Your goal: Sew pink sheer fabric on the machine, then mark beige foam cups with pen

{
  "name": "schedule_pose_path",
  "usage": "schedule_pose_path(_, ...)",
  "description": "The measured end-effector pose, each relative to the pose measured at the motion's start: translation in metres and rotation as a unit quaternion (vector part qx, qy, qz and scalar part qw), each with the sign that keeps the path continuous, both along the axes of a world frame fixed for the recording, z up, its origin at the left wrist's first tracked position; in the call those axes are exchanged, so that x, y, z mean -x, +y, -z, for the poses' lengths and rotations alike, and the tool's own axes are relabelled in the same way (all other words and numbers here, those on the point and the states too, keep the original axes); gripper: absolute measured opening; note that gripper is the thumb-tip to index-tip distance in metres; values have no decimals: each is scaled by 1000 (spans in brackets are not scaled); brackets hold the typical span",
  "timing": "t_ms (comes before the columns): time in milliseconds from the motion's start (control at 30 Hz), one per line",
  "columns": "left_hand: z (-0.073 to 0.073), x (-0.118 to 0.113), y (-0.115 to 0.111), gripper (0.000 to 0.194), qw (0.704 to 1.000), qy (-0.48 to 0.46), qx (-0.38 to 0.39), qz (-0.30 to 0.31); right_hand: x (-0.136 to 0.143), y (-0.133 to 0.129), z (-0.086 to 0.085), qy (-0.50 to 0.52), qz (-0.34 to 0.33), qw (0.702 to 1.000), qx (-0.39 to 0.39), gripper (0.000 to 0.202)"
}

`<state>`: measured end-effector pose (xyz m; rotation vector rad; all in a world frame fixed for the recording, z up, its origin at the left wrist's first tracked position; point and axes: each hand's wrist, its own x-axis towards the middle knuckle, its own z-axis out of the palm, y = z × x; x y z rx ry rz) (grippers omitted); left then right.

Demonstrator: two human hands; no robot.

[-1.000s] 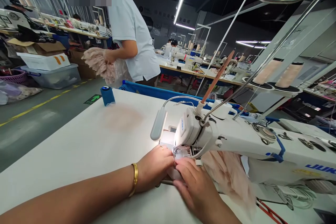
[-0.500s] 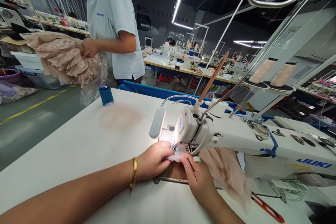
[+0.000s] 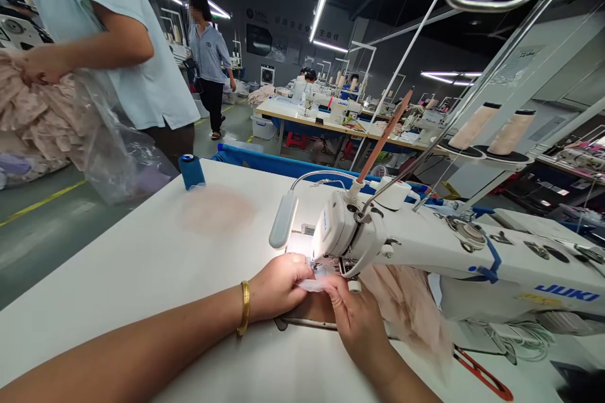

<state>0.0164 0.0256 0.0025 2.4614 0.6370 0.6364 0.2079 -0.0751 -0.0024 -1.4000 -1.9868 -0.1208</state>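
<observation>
Just in front of the needle area of a white sewing machine, both my hands pinch a strip of thin pale fabric. My left hand holds its left end, thumb and fingers pressed together. On the right end, my right hand grips with thumb and forefinger. The fabric runs toward the presser foot, whose contact with it I cannot make out. Gathered beige-pink fabric lies under the machine arm, right of my right hand.
A blue thread spool and a sheer pale piece are on the white table. Red snips lie at lower right. Thread cones stand behind the machine. A person carries fabric at left.
The person with the fabric has moved left and closer, and a second person has come into view behind. My hands have barely moved and keep hold of the pale fabric.
</observation>
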Motion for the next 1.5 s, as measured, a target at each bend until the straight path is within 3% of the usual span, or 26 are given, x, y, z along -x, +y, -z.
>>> schedule_pose_path(133, -4, 2, -3, 14, 999, 7, -42, 5, -2, 0, 3, -15, -13, 1000, 19, 37)
schedule_pose_path(267, -5, 12, -16, 12, 994, -13, -106, 37, -8, -8, 3, -56, -129, 988, 59, 33)
schedule_pose_path(367, -4, 19, -28, 17, 987, 0, -138, 76, -11, -16, -2, -77, -162, 979, 100, 24)
schedule_pose_path(500, -3, 20, -35, 21, 979, 13, -183, 86, -12, -20, -7, -83, -157, 974, 137, 15)
schedule_pose_path(700, 2, 17, -25, 21, 978, 2, -199, 68, -14, -14, -4, -77, -144, 974, 157, 14)
schedule_pose_path(933, 6, 16, -12, 11, 976, 17, -212, 42, -17, -8, 0, -86, -117, 980, 133, 22)
schedule_pose_path(1033, 4, 17, -14, 14, 972, 5, -225, 71, -17, -10, 1, -95, -136, 980, 110, 26)
schedule_pose_path(1167, 2, 19, -18, 19, 965, 1, -241, 105, -16, -13, 2, -109, -146, 978, 103, 19)
schedule_pose_path(1500, 5, 19, -10, 19, 969, 13, -224, 102, -14, -10, 7, -95, -139, 981, 93, 14)
